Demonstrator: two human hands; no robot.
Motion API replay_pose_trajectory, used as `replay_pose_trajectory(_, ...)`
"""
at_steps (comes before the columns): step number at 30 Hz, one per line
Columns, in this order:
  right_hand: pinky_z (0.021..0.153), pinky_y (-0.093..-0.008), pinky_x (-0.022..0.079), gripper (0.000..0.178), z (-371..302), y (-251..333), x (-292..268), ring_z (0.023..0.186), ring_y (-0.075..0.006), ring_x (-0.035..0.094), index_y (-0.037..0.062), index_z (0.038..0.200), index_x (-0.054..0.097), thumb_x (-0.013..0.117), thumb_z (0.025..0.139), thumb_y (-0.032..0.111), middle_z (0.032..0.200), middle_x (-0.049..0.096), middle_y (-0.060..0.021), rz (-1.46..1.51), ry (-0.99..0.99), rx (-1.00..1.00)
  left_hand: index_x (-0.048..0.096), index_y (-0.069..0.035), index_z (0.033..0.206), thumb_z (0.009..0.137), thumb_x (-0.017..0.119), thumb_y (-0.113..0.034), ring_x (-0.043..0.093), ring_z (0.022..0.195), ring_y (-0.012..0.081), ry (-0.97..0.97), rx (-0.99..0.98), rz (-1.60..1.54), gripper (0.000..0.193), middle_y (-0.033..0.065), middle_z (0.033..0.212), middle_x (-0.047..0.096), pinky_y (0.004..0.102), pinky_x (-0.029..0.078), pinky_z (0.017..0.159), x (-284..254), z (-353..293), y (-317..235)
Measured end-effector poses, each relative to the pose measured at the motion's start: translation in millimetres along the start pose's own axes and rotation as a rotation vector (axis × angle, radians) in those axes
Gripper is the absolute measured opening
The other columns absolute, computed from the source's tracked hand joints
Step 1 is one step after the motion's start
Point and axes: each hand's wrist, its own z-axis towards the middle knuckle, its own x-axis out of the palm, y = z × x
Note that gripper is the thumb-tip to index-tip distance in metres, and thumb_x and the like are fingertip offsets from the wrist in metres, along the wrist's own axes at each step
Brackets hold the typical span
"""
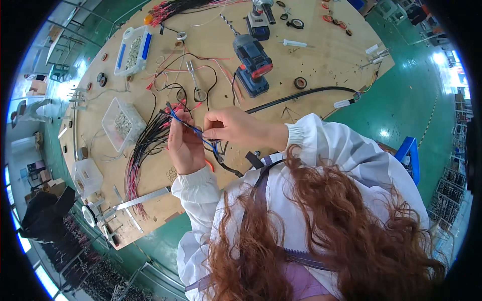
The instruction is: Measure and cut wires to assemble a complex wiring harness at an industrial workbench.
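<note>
Blue and dark wires [195, 130] run between my two hands, just above the near part of the table. My left hand [182, 148], palm turned up, has its fingers closed round them. From the right, my right hand [232, 127] pinches the same wires between thumb and fingertips. Below the hands the wires lead into a black cable [230, 169] close to my body. Beside my left hand lies a bundle of black and red wires [145, 135], with red ends partly behind the fingers. Exactly which strand each fingertip grips is too small to make out.
Two cordless drills [253, 60] stand beyond my hands, the nearer one blue-grey. Scissors [197, 83] lie among loose wires. Left are clear bins [122, 123] of small pale parts. A thick black cable [306, 94] stretches right past a tape roll [300, 83]. A metal bar [143, 198] lies near left.
</note>
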Motion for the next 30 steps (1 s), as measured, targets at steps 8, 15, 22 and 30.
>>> replay_pose_trajectory(8, 0.058, -0.0252, 0.04, 0.017, -5, 0, -1, 0.064, -0.0084, 0.049, 0.0001, 0.084, 0.054, 0.057, 0.08, 0.016, 0.069, 0.056, -0.0038, -0.038, -0.013, -0.082, 0.053, 0.002, 0.082, 0.084, 0.055, -0.009, 0.049, 0.066, 0.0074, 0.098, 0.244, 0.818, 0.011, 0.0022, 0.072, 0.054, 0.019, 0.04, 0.059, 7, -33, -9)
replay_pose_trajectory(15, 0.061, -0.0201, 0.034, 0.021, -8, 1, -10, 0.066, -0.0039, 0.043, 0.0048, 0.081, 0.055, 0.058, 0.081, 0.025, 0.071, 0.05, 0.0024, 0.396, 0.336, 0.306, 0.052, 0.004, 0.081, 0.081, 0.057, -0.006, 0.05, 0.065, 0.008, 0.214, 0.191, 0.94, 0.011, 0.0021, 0.074, 0.052, 0.0206, 0.039, 0.056, -16, -40, -12)
replay_pose_trajectory(22, 0.06, -0.0226, 0.037, 0.029, -5, 2, -9, 0.07, -0.0071, 0.048, 0.0029, 0.081, 0.053, 0.06, 0.079, 0.031, 0.074, 0.054, -0.0008, 0.217, 0.405, 0.263, 0.054, 0.002, 0.082, 0.082, 0.055, -0.006, 0.048, 0.061, 0.0088, 0.285, 0.429, 1.414, 0.008, 0.0031, 0.069, 0.052, 0.0214, 0.037, 0.053, 12, -58, -32)
replay_pose_trajectory(30, 0.058, -0.023, 0.038, 0.033, -19, 26, -16, 0.061, -0.0096, 0.046, -0.0037, 0.08, 0.055, 0.049, 0.087, 0.028, 0.063, 0.05, -0.0003, 0.063, 0.554, 0.082, 0.046, -0.008, 0.079, 0.088, 0.045, -0.021, 0.028, 0.046, 0.0066, 0.042, -0.649, 0.173, 0.016, -0.002, 0.064, 0.041, 0.0199, 0.021, 0.041, 27, -88, -46)
